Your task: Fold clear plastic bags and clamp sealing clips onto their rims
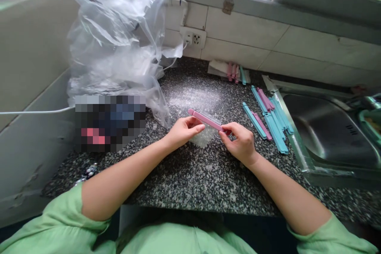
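A pink bag sealing clip [207,120] is held level above the counter, between both hands. My left hand [183,131] pinches its hinge end, thumb in front and fingers behind. At the other end, my right hand [240,141] grips the clip between thumb and fingers. Clear plastic film [203,138] hangs below the clip, and a thin strip of it shows along the upper edge. To the right lie several loose blue clips [275,133] and a few pink clips [262,126]. Near the wall, small clips [233,72] sit on a white packet [219,66].
A big crumpled clear plastic bag [116,27] stands at the left, with a blurred-out object [110,123] before it. White powder [193,97] is scattered on the speckled counter [190,188]. A steel sink [324,127] is at the right, a wall socket [193,39] behind.
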Demonstrator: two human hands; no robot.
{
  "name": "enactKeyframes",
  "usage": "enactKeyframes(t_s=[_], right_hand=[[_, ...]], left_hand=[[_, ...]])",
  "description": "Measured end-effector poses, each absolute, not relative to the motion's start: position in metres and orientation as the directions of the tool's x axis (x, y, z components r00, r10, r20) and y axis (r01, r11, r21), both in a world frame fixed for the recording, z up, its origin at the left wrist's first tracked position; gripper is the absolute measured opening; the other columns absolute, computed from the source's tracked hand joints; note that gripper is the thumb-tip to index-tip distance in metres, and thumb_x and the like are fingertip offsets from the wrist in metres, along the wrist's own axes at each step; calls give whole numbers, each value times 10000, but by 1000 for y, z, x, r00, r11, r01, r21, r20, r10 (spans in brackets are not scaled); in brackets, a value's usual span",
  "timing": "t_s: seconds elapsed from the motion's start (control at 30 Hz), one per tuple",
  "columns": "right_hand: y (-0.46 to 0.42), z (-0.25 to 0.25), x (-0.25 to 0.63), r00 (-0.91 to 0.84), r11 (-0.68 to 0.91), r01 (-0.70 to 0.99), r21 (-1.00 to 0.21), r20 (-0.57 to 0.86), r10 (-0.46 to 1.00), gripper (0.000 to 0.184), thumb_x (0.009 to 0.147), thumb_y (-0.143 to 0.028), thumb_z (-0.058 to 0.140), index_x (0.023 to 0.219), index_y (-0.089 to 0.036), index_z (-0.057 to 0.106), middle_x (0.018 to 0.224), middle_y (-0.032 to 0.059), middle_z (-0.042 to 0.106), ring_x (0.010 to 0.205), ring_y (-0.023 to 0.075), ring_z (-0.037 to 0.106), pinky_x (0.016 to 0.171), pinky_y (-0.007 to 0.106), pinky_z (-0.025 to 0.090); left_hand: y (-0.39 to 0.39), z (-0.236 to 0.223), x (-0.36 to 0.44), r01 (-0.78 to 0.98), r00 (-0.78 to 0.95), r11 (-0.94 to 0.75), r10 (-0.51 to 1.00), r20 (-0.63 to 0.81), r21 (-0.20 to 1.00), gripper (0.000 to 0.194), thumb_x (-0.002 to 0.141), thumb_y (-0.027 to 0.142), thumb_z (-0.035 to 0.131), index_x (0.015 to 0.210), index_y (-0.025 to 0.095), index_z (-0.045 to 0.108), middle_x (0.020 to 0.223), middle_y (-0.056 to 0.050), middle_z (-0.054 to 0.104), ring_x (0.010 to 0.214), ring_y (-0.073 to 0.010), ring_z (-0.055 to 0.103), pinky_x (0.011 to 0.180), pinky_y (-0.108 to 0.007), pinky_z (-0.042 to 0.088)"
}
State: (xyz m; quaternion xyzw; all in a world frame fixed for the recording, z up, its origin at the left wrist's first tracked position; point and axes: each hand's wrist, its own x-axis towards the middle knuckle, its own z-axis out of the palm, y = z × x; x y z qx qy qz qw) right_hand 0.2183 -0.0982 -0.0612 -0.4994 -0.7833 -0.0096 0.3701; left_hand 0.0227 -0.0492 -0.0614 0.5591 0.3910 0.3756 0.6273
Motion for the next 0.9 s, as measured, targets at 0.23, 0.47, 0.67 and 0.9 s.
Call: enactKeyframes(t_s=[0.23,0.47,0.67,0.9], right_hand=[[-91,-74,221,0,354,766,-536,552,834,60,767,-228,565,753,-172,580,625,3,608,517,108,549,530,221,447],[-71,-79,224,243,110,733,-671,410,879,128,741,-297,568,741,-171,589,660,18,643,556,127,565,568,236,435],[-23,-72,228,345,-96,815,-571,344,873,133,765,-260,540,800,-148,603,771,50,675,706,154,605,683,245,427],[38,-69,227,469,-258,799,-543,295,833,218,823,-294,469,908,-141,600,879,91,682,811,203,621,701,275,416]], left_hand=[[-50,-70,28,-33,272,51,961,-40,998,257,620,386,660,620,155,548,519,51,490,486,-77,437,501,-208,371],[-33,-77,54,-64,221,27,975,-12,998,312,665,353,624,882,165,501,517,63,518,432,-81,470,460,-198,391],[17,-83,98,89,8,-80,997,80,993,472,749,201,514,1195,139,372,547,94,496,437,-76,437,505,-193,381],[69,-84,126,263,-4,-286,955,297,922,579,755,195,540,1303,147,361,667,43,536,580,-107,508,664,-229,440]])
